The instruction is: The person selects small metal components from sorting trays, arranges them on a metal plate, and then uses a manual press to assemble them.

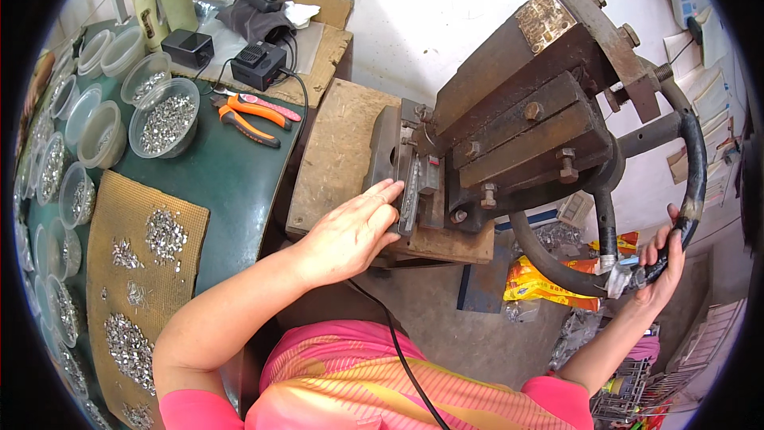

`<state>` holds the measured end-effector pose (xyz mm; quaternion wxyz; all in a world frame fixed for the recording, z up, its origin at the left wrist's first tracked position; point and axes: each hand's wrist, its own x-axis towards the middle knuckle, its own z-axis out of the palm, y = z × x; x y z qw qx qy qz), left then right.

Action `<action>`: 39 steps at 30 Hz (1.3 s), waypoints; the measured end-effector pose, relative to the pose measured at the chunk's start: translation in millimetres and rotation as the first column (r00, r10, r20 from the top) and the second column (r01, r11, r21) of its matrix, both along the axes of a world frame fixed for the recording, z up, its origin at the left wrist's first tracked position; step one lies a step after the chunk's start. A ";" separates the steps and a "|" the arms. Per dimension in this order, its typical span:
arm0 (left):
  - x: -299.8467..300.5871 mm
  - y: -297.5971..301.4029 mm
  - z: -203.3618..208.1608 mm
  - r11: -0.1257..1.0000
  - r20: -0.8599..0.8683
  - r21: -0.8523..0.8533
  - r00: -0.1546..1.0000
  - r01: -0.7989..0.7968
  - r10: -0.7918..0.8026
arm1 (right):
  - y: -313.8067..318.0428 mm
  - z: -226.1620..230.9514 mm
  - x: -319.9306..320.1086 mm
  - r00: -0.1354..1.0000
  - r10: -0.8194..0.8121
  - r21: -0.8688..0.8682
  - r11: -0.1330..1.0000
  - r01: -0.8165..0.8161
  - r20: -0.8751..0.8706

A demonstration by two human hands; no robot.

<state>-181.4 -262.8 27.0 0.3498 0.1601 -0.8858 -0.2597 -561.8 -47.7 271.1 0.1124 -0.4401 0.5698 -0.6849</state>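
Observation:
My left hand point(350, 235) is at the bed of a dark metal hand press point(517, 127), its fingers bent together against the edge of the steel die plate point(407, 207). Anything small between those fingertips is hidden. A small block with a red mark point(430, 173) sits just right of the fingertips. Over on the right, my right hand point(664, 259) is closed around the curved black wheel handle point(694, 183) of the press, beside a spot wrapped in clear plastic point(621, 279).
On the green table point(239, 183) at left lie orange-handled pliers point(251, 119), a tub of small metal pieces point(165, 118) and a tan mat point(171, 195) with metal piles. Several more tubs line the far left. A black cable point(394, 326) crosses my lap. Yellow bags point(541, 283) lie below the wheel.

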 end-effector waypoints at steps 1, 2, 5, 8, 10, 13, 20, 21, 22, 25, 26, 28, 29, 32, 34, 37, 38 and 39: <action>-3.8 -4.9 -1.1 1.000 -0.019 -0.006 1.000 0.013 -0.013 | -1.3 5.3 -2.9 1.000 -0.002 0.003 1.000 0.002 -0.001; -7.6 -8.9 -3.0 1.000 -0.020 -0.002 1.000 0.015 -0.015 | -2.2 9.9 -6.1 1.000 0.025 0.014 1.000 -0.025 0.015; -17.9 -17.5 -6.5 1.000 -0.062 -0.020 0.998 0.010 -0.011 | -2.5 16.1 -11.2 0.998 0.048 0.037 0.998 -0.050 0.032; -24.4 -19.7 -4.5 1.000 -0.062 0.011 0.998 0.003 -0.002 | -1.4 18.2 -7.3 0.999 0.028 0.053 0.998 -0.029 0.031; -28.1 -19.0 -4.1 1.000 -0.064 0.017 0.998 -0.008 0.009 | 3.1 17.0 -8.1 0.999 0.044 0.051 0.998 -0.044 -0.004; -30.4 -16.3 -5.5 0.999 -0.053 0.017 0.998 -0.031 0.032 | 6.3 -8.3 -4.8 0.996 -0.051 0.002 0.999 0.052 -0.072; -28.7 -18.1 -10.9 0.995 -0.079 0.101 0.997 -0.017 0.025 | -4.1 -120.2 50.0 0.867 -0.491 -0.311 0.839 0.447 -0.079; -28.6 -18.1 -10.0 0.995 -0.078 0.101 0.997 -0.019 0.026 | -7.5 -120.7 55.9 0.862 -0.505 -0.328 0.822 0.465 -0.042; -28.7 -18.0 -7.5 0.985 -0.072 0.170 0.996 -0.037 0.050 | -10.9 -119.7 58.9 0.857 -0.515 -0.344 0.806 0.482 -0.004; -35.1 -18.1 -6.9 0.974 -0.039 0.209 0.994 -0.088 0.098 | 8.3 -113.7 37.6 0.899 -0.432 -0.255 0.880 0.401 -0.078; -34.7 -16.5 -8.7 0.976 -0.006 0.180 0.992 -0.124 0.128 | 12.5 -104.6 33.4 0.910 -0.396 -0.224 0.904 0.363 -0.125; -34.3 -14.6 -13.8 0.981 -0.014 0.114 0.987 -0.158 0.161 | 22.3 -77.5 9.4 0.923 -0.353 -0.117 0.934 0.337 -0.156; -35.7 -14.8 -16.5 0.981 -0.030 0.049 0.982 -0.185 0.187 | 20.0 -59.4 6.5 0.922 -0.360 -0.065 0.933 0.355 -0.143; -40.3 -17.5 -18.6 0.980 -0.019 0.000 0.980 -0.198 0.198 | 0.3 6.9 0.3 0.940 -0.310 0.042 0.947 0.318 -0.144; -40.8 -18.3 -16.8 0.980 -0.014 0.001 0.979 -0.201 0.201 | -10.6 46.7 -21.1 0.978 -0.193 0.124 0.971 0.202 -0.083; -42.2 -20.7 -18.2 0.975 0.009 -0.007 0.975 -0.222 0.222 | -35.8 73.1 -59.9 0.986 -0.164 0.212 0.964 0.159 0.008; -43.0 -21.1 -18.3 0.975 -0.007 -0.007 0.975 -0.223 0.223 | -47.4 78.2 -29.9 0.996 -0.091 0.219 0.972 0.085 0.020; -43.9 -20.0 -17.4 0.976 -0.015 -0.006 0.976 -0.216 0.216 | -41.3 72.5 -20.3 0.987 -0.157 0.166 0.973 0.159 -0.023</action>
